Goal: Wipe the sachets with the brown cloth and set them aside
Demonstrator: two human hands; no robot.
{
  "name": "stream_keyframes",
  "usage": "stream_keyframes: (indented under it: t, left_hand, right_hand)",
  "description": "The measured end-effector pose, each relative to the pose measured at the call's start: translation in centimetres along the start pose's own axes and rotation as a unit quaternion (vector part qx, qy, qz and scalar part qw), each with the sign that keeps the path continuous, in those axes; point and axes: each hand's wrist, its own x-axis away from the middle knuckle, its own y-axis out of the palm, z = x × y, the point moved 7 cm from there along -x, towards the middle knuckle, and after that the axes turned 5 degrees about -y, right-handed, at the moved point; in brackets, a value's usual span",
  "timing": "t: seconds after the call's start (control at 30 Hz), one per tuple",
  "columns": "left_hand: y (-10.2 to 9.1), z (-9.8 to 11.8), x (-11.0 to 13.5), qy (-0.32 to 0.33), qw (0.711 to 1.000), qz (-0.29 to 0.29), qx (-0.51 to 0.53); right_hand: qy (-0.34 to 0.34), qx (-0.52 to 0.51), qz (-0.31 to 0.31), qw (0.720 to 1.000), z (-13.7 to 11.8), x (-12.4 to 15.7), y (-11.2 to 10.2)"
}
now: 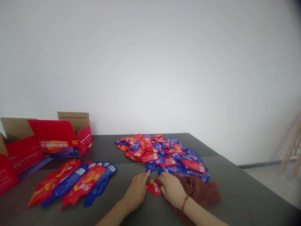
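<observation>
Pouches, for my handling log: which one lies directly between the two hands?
The red pouch between left hand and right hand; others lie in the pile beyond or the left group.

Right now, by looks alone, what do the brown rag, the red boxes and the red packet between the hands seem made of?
Brown rag: matt, soft fabric, by its loose folds.
Red boxes: probably cardboard, printed outside, plain brown inside, standing stiffly.
Red packet: smooth-looking, perhaps plastic film or coated card; its printed face leaves it open.
</observation>
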Motion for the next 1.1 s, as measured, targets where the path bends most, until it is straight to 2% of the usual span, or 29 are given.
stream_keyframes:
  t: [0.1, 0.17, 0.27, 0.43, 0.5, 0.6, 0.67, 0.73, 0.83, 0.93, 1.03, 1.1]
  left_hand:
    - [-0.2, 0.2, 0.0, -0.006, 1.0, -0.004, 0.011]
    - [-0.2, 0.3, -0.1, -0.008, 1.0, -0.009, 0.008]
    - [-0.1, 0.2, -0.1, -0.011, 1.0, -0.019, -0.009]
    - [0.1, 0.2, 0.0, 0.004, 1.0, -0.023, -0.015]
    - [0.1, 0.2, 0.0, 0.008, 0.999, -0.029, -0.015]
    - [-0.1, 0.4, 0.0, 0.006, 0.999, -0.045, -0.018]
    - [-0.2, 0.6, 0.0, -0.001, 0.998, -0.051, -0.021]
    - [-0.3, 0.8, -0.1, -0.006, 0.998, -0.057, -0.028]
    - [-0.4, 1.0, -0.1, -0.005, 0.998, -0.059, -0.036]
    - [-0.4, 0.9, -0.1, -0.001, 0.998, -0.052, -0.031]
    - [-0.6, 0.6, -0.1, 0.003, 0.999, -0.046, -0.019]
    - [-0.7, 0.5, -0.1, 0.007, 0.999, -0.047, -0.014]
  right_hand:
    - [0.055, 0.021, 0.009, 0.998, 2.2, 1.1, -0.7]
    - [0.057, 0.05, -0.005, 0.997, 2.2, 1.0, -0.5]
    - [0.022, 0.075, -0.03, 0.997, 0.0, -0.3, 0.6]
    - [-0.081, 0.057, -0.052, 0.994, -4.6, -1.6, 2.1]
    - [-0.116, 0.033, -0.057, 0.991, -5.1, -0.9, 1.9]
    - [-0.145, -0.006, -0.059, 0.988, -4.1, 1.1, 1.3]
    - [-0.12, -0.015, -0.038, 0.992, -2.6, 2.3, 0.6]
    - [-0.06, -0.011, -0.004, 0.998, -0.8, 2.8, 0.1]
    - [0.021, 0.017, 0.027, 0.999, 0.4, 2.2, -0.2]
    - [0.026, 0.052, 0.001, 0.998, -1.2, 0.0, 0.8]
    - [-0.026, 0.039, -0.036, 0.998, -4.0, -1.7, 2.1]
    - [-0.048, 0.018, -0.043, 0.998, -5.0, -2.0, 2.4]
